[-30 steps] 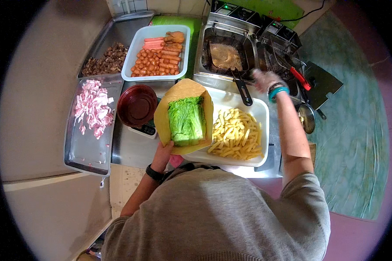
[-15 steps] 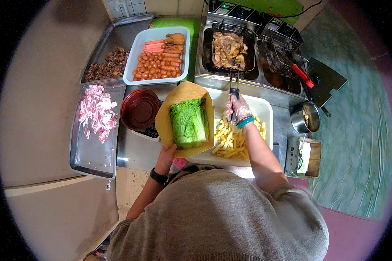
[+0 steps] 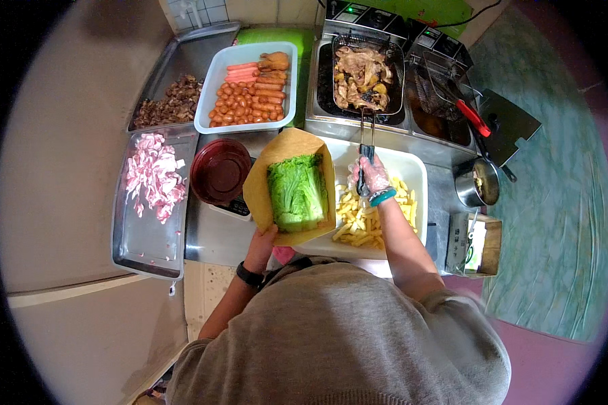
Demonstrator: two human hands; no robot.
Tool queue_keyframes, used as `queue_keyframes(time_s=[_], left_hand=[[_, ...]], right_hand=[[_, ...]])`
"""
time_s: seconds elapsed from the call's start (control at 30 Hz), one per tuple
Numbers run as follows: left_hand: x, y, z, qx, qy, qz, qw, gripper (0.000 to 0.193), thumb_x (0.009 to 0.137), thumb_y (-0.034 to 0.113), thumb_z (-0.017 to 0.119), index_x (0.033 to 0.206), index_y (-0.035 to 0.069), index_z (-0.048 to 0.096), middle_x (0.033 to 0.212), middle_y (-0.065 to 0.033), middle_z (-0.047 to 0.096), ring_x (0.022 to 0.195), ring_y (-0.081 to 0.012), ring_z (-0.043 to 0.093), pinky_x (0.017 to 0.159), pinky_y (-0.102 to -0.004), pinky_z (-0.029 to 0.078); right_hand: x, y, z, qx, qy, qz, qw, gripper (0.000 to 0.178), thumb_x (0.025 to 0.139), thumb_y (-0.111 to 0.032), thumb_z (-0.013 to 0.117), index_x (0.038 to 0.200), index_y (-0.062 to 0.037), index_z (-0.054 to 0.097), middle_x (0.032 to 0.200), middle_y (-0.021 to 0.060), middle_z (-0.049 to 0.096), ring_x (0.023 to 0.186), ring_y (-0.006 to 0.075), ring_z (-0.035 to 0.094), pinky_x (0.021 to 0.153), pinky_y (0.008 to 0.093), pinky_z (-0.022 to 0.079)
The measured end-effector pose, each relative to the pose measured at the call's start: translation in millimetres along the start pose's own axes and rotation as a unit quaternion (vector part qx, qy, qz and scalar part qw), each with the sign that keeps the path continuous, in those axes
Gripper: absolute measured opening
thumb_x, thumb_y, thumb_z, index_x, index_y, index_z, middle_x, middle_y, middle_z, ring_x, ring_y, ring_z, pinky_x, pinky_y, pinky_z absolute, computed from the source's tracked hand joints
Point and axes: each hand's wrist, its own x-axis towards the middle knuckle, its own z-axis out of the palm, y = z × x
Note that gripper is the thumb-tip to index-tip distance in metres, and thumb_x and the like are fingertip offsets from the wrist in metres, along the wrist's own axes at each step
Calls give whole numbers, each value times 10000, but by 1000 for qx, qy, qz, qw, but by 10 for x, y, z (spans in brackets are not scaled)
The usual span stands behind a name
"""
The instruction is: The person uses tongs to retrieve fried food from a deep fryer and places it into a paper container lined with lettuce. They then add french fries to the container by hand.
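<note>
My left hand (image 3: pixel 263 244) is closed on the lower edge of a brown paper wrapper (image 3: pixel 286 142). Green lettuce leaves (image 3: pixel 297 192) lie in it. My right hand (image 3: pixel 375 178), in a clear glove, grips the black handle (image 3: pixel 365 154) of a wire fryer basket (image 3: pixel 402 91). Browned sliced meat (image 3: pixel 361 67) fills this basket, which sits over the left well of the fryer (image 3: pixel 317 121). Beneath my right hand is a white tray (image 3: pixel 419 209) of pale fries (image 3: pixel 358 226), its left part hidden by the wrapper.
Far left stand a tub (image 3: pixel 201 115) of sausages and drumsticks and a tray of dark meat (image 3: pixel 175 101). Nearer is a metal tray (image 3: pixel 145 246) of raw meat, beside a dark red bowl (image 3: pixel 218 172) on a scale. At right are a red-handled basket (image 3: pixel 473 118), a pot (image 3: pixel 467 185) and a box (image 3: pixel 490 246).
The fryer basket looks slightly raised, and the meat in it has shifted. My right hand still grips the handle. The wrapper with lettuce stays in my left hand.
</note>
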Motion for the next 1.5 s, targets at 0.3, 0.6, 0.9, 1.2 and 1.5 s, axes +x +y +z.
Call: queue_keyframes(time_s=[0.3,0.6,0.9,1.2,1.5], left_hand=[[3,-2,38,-28,14,52,998,244,879,164,473,1038,-15,522,959,-60,568,870,-170,544,790,-300,443],[49,-74,-50,14,-29,41,999,357,876,125,432,1202,-21,409,1103,-72,517,969,-158,503,846,-284,406],[144,-155,-114,25,-39,37,998,350,889,130,437,1200,-27,401,1113,-64,511,977,-153,499,854,-280,404],[94,-98,-21,-44,-10,78,996,279,883,158,478,1107,-8,481,1000,-56,556,905,-163,542,779,-295,455],[137,-172,-57,-18,-17,82,996,263,881,146,470,1087,-16,487,1002,-59,548,887,-168,534,784,-296,446]], right_hand=[[-34,-511,169,8,39,102,994,208,870,-198,517,1059,-118,483,600,9,443,416,85,373,365,210,319],[-185,-688,338,-22,12,47,999,254,884,-301,501,1081,-140,486,597,-1,440,421,83,381,366,197,306],[6,-629,45,50,-39,122,991,230,903,-263,460,1080,-121,495,630,0,449,443,77,364,376,192,294],[134,-715,14,74,-13,179,981,277,875,-285,517,1102,-126,503,588,-11,451,422,71,368,349,183,293],[260,-706,12,90,-51,154,983,238,891,-241,474,1036,-53,498,616,-21,478,417,54,359,367,168,290]])
